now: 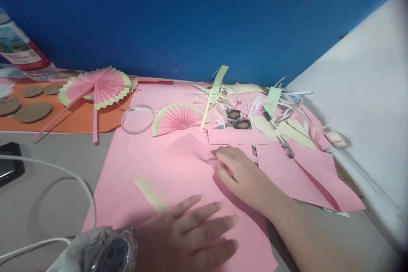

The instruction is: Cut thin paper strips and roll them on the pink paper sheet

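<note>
My left hand (194,233) is palm down at the bottom, fingers spread, over a large pink paper sheet (117,187). A pale yellow-green paper strip (148,193) slants to the edge of this hand; its lower end is hidden. My right hand (234,168) is closed in a pinch at the sheet's middle, where the pink paper rises in a soft fold. A small dark point shows at its fingertips, too blurred to name. Just beyond lie a folded pink strip (237,137), a half-round pleated paper fan (178,121) and black-handled scissors (237,120).
Pleated pink-and-green fans (110,87) rest on orange paper (76,125) beside cardboard discs (33,111) and a bottle (24,46). Paper scraps (223,100) pile against the blue wall (191,21). A pen (279,134) lies on pink paper at right. A white cable (70,172) curves at left.
</note>
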Motion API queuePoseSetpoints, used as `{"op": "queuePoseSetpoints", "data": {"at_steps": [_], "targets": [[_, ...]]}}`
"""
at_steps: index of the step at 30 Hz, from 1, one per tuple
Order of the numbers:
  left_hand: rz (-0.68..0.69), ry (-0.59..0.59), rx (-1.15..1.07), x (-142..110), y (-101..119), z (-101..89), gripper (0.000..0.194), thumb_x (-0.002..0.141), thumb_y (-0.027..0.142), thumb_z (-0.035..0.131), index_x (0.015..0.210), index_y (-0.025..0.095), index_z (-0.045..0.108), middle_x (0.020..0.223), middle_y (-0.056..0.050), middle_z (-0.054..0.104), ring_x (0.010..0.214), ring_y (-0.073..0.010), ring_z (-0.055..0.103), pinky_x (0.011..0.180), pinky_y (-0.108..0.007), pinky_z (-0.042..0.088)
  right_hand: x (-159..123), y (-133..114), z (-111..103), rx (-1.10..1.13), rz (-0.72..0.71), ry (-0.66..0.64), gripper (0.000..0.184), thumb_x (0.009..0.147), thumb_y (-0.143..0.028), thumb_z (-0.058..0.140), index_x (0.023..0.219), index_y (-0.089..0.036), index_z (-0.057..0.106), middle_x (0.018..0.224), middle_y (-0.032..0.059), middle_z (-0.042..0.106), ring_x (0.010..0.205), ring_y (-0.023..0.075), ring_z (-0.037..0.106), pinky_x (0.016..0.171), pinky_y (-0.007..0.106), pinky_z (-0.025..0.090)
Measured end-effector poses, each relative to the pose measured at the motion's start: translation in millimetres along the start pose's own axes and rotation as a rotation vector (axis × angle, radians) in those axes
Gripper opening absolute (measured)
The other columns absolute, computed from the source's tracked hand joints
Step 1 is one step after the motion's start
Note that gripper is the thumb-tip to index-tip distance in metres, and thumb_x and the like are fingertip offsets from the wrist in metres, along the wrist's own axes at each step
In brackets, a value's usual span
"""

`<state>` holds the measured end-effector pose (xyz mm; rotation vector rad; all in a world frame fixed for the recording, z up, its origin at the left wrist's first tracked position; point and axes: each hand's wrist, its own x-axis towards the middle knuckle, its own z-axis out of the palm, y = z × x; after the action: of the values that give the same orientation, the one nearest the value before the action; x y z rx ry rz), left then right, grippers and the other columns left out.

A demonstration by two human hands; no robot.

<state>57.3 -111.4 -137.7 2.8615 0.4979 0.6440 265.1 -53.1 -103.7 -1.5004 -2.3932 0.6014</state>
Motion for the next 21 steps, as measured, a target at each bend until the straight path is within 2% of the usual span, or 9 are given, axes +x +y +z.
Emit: {"op": "queuePoseSetpoints", "data": {"at_steps": [2,3,5,7,8,11,14,17,21], "targets": [[-0.007,-0.012,0.081,1.0,1.2,5.6,0.037,0.092,0.023,0.04,0.129,0.025,0.048,0.145,0.001,0.04,0.131,-0.0203,0.038,0.114,-0.042,0.018,0.0,1.6,1.9,-0.031,-0.076,0.01,0.022,0.083,-0.005,0.041,0.093,-0.018,0.055,0.094,0.005,0.06,0.092,0.0202,0.052,0.083,0.035,0.04],[-0.067,-0.004,0.093,1.5,1.1,5.9,0.039,0.091,0.024,0.04,0.129,0.022,0.047,0.145,0.0,0.039,0.133,-0.0222,0.034,0.114,-0.045,0.017,-0.3,2.5,2.5,-0.039,-0.103,0.005,0.022,0.083,-0.005,0.042,0.096,-0.017,0.055,0.097,0.0058,0.06,0.094,0.0204,0.051,0.085,0.036,0.04],[-0.187,-0.005,0.079,2.7,0.1,3.1,0.043,0.09,0.026,0.041,0.131,0.015,0.046,0.146,-0.005,0.037,0.135,-0.0255,0.029,0.112,-0.046,0.021,-1.1,3.4,3.4,-0.048,-0.146,-0.022,0.022,0.083,-0.006,0.044,0.098,-0.016,0.057,0.097,0.0061,0.059,0.094,0.0202,0.05,0.087,0.036,0.041],[-0.283,-0.026,0.117,4.0,-0.6,-0.8,0.04,0.089,0.019,0.041,0.128,0.016,0.048,0.144,-0.005,0.04,0.133,-0.0249,0.033,0.109,-0.044,0.027,-2.0,3.0,4.8,-0.071,-0.187,-0.04,0.026,0.083,-0.006,0.046,0.103,-0.018,0.058,0.1,0.006,0.057,0.098,0.0207,0.049,0.089,0.037,0.041],[-0.286,-0.043,0.155,4.5,-0.8,-2.0,0.039,0.088,0.017,0.042,0.127,0.019,0.049,0.143,-0.004,0.043,0.131,-0.0242,0.036,0.107,-0.044,0.029,-2.3,2.4,6.0,-0.095,-0.203,-0.03,0.031,0.084,-0.006,0.045,0.109,-0.02,0.058,0.104,0.0061,0.057,0.102,0.0212,0.047,0.092,0.038,0.04],[-0.276,-0.139,0.169,4.4,-0.7,-1.5,0.047,0.083,0.017,0.045,0.13,0.024,0.046,0.144,-0.001,0.041,0.131,-0.0234,0.037,0.106,-0.044,0.03,-1.9,-0.1,11.9,-0.202,-0.21,0.064,0.041,0.09,-0.011,0.042,0.129,-0.021,0.048,0.118,0.0082,0.053,0.112,0.0234,0.043,0.101,0.044,0.034],[-0.3,-0.225,0.067,3.7,-1.2,1.9,0.06,0.077,0.016,0.046,0.136,0.025,0.038,0.149,-0.001,0.032,0.136,-0.0234,0.028,0.11,-0.047,0.022,0.1,-2.6,16.1,-0.272,-0.193,0.174,0.04,0.092,-0.016,0.042,0.132,-0.016,0.045,0.123,0.0122,0.051,0.118,0.0256,0.041,0.105,0.048,0.03],[-0.348,-0.244,-0.01,3.9,-1.3,6.6,0.058,0.078,0.016,0.048,0.134,0.025,0.04,0.146,-0.001,0.038,0.135,-0.0245,0.03,0.111,-0.048,0.018,0.7,-9.3,11.4,-0.197,-0.256,0.172,0.035,0.092,-0.016,0.042,0.125,-0.015,0.052,0.121,0.0114,0.055,0.117,0.0239,0.043,0.105,0.046,0.032],[-0.465,-0.123,-0.058,4.1,0.4,17.8,0.034,0.085,0.028,0.049,0.118,0.028,0.055,0.13,0.001,0.056,0.13,-0.0251,0.039,0.113,-0.049,0.016,-7.8,-32.0,-1.0,0.105,-0.386,0.001,0.033,0.09,-0.016,0.043,0.119,-0.025,0.057,0.106,0.0037,0.065,0.104,0.0164,0.054,0.093,0.035,0.046]]}}
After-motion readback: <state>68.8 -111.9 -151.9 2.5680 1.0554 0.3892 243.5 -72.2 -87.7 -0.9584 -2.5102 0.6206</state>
